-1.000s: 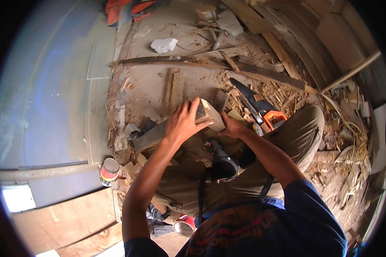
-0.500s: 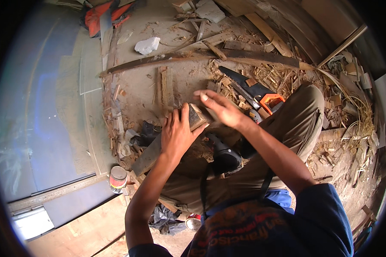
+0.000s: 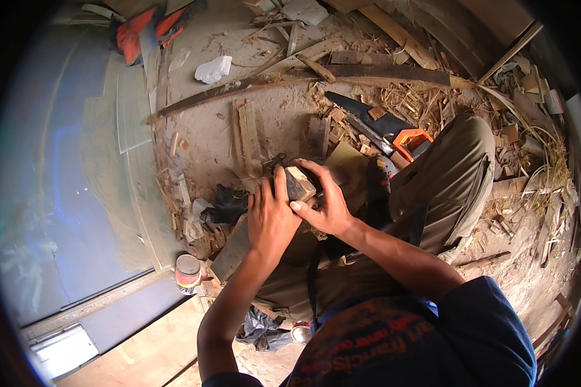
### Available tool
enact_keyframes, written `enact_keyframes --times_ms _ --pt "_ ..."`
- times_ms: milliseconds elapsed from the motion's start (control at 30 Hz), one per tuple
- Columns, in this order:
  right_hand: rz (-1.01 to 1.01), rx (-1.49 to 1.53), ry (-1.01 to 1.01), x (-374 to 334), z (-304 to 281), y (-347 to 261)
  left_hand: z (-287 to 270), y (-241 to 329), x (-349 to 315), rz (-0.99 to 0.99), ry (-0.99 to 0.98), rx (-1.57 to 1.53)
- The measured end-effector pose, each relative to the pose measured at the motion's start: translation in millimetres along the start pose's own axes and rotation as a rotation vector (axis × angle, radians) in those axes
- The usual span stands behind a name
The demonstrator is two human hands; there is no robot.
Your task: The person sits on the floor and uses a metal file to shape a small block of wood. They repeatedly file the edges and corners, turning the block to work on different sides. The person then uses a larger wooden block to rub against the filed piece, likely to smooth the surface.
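In front of my bent legs, both hands are around a wood block point(image 3: 299, 185) with dark sides and a pale, rough patch. My left hand point(image 3: 270, 216) grips its left side, fingers pointing away from me. From the right, my right hand point(image 3: 332, 208) wraps the block's other side, its thumb close to the left thumb. Much of the block and whatever lies beneath it are hidden by my fingers. A handsaw point(image 3: 372, 122) with a dark blade and an orange handle lies beyond my right hand, among wood scraps.
A long dark plank point(image 3: 394, 75) crosses the ground at the far side. At the left stand large bluish sheets point(image 3: 77, 180), with a paint can point(image 3: 188, 271) at their near corner. A white lump point(image 3: 214, 69), black plastic point(image 3: 229, 205), straw and offcuts lie around.
My right hand, held off the block with its fingers stretched before, has come in and closed around it. The block and my left hand have shifted slightly nearer to me.
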State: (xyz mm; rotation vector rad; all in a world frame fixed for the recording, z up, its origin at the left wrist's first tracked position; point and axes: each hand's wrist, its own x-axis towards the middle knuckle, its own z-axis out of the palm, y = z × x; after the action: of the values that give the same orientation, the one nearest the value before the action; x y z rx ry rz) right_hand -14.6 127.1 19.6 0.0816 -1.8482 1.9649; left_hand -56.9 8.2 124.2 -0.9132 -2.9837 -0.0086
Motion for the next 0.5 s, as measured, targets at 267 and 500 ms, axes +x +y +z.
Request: enact_keyframes --times_ms 267,500 --pt "-0.038 0.127 0.033 -9.4 9.0 21.1 -4.2 -13.0 -0.6 0.013 -0.082 0.01" --pt "-0.039 -0.095 -0.304 25.4 -17.8 18.8 -5.3 -22.4 -3.4 0.079 -0.097 -0.002"
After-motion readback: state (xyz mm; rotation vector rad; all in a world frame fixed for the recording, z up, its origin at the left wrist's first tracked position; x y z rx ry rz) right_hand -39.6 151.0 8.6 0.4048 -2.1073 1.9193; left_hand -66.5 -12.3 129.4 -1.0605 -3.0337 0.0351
